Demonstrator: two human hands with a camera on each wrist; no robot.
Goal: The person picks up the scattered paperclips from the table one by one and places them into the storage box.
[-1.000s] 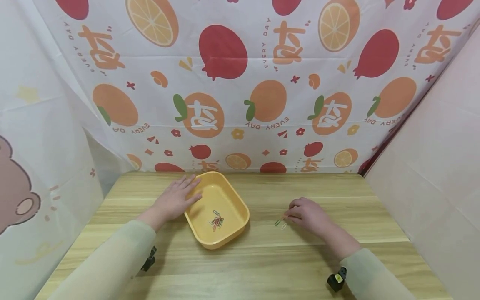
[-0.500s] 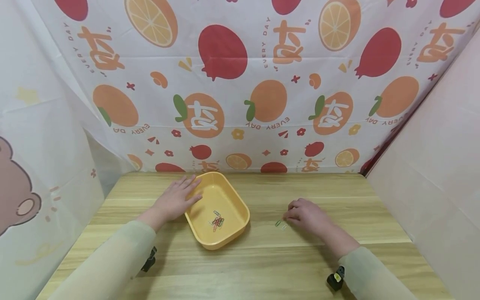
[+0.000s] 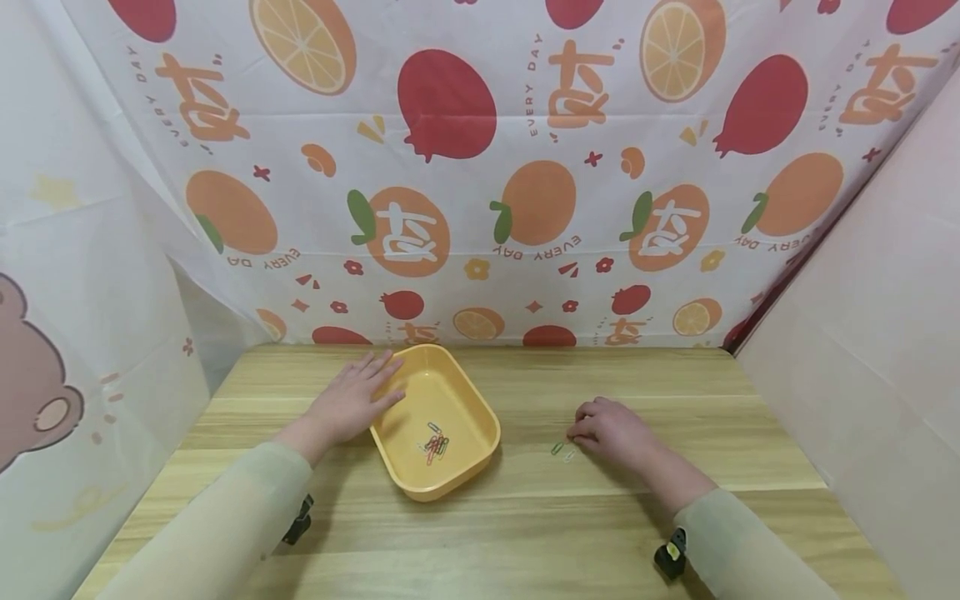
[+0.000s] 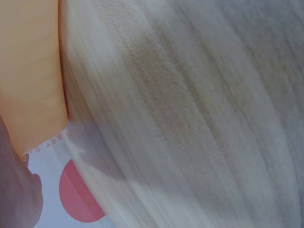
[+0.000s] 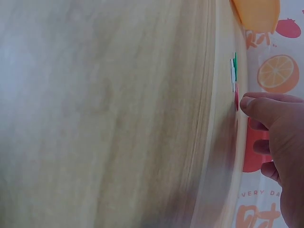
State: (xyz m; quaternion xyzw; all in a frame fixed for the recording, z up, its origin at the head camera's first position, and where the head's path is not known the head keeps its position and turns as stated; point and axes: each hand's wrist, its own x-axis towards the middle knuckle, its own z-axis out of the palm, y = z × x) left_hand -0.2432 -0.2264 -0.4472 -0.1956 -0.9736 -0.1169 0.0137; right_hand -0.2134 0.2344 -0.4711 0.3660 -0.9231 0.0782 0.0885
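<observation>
A yellow tray [image 3: 480, 454] stands left of centre on the table, with several mixed-colour paper clips [image 3: 435, 443] lying inside. My left hand [image 3: 354, 398] rests on its left rim, fingers spread and thumb reaching inside. To the right, my right hand [image 3: 611, 429] is low over the table with curled fingers; thumb and forefinger pinch at a red paper clip [image 5: 237, 97], which lies right at the thumb tip in the right wrist view. Beside these fingertips are a green paper clip [image 3: 557, 448] and a white paper clip [image 3: 569, 456] on the wood.
The light wooden table [image 3: 480, 550] meets a fruit-print cloth [image 3: 510, 292] at its back edge. Pale cloth walls [image 3: 862, 333] stand on both sides. Each wrist carries a small black camera [image 3: 670, 560].
The right fingertips have shifted slightly and drawn closer together at the red paper clip. The left hand and the tray have stayed in place.
</observation>
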